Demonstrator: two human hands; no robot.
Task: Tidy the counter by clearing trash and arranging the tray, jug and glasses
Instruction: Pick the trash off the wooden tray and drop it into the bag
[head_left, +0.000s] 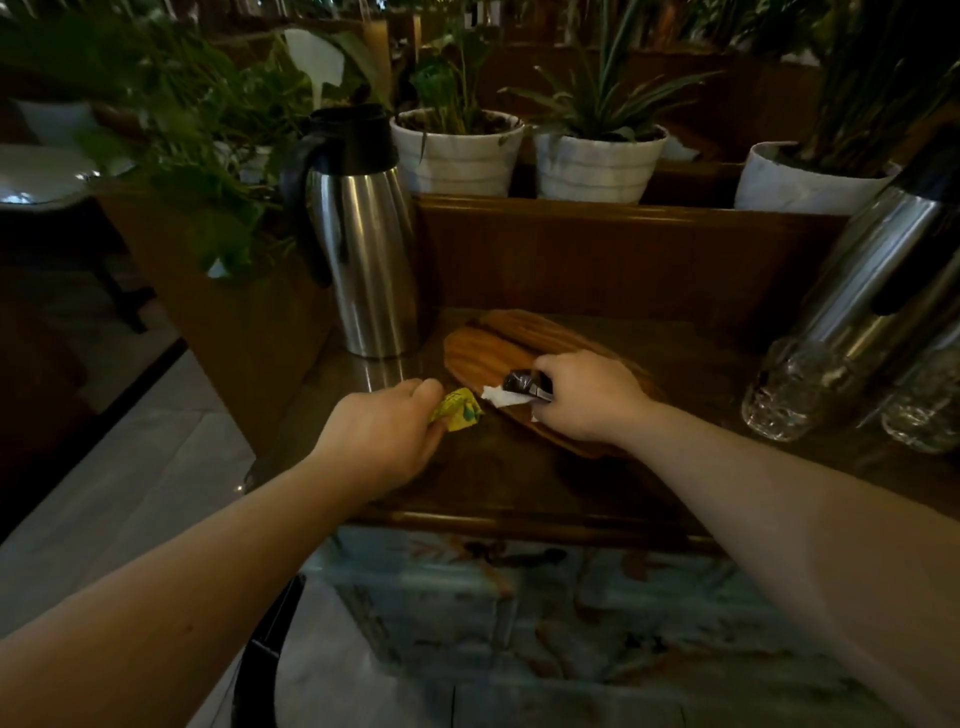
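— Steel jug (363, 234) stands just behind the wooden tray (483, 348); glasses (795, 389) sit to its right.
— Over the tray, our right hand (587, 395) pinches a dark wrapper (524, 385); just left of it, our left hand (379, 436) clutches a yellow wrapper (460, 410).

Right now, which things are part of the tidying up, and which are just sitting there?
Part of the job:
- yellow wrapper in the left hand
- dark wrapper in the right hand
- wooden tray
- steel jug
- glasses

Just sitting there:
- potted plants
- second steel jug at the right edge
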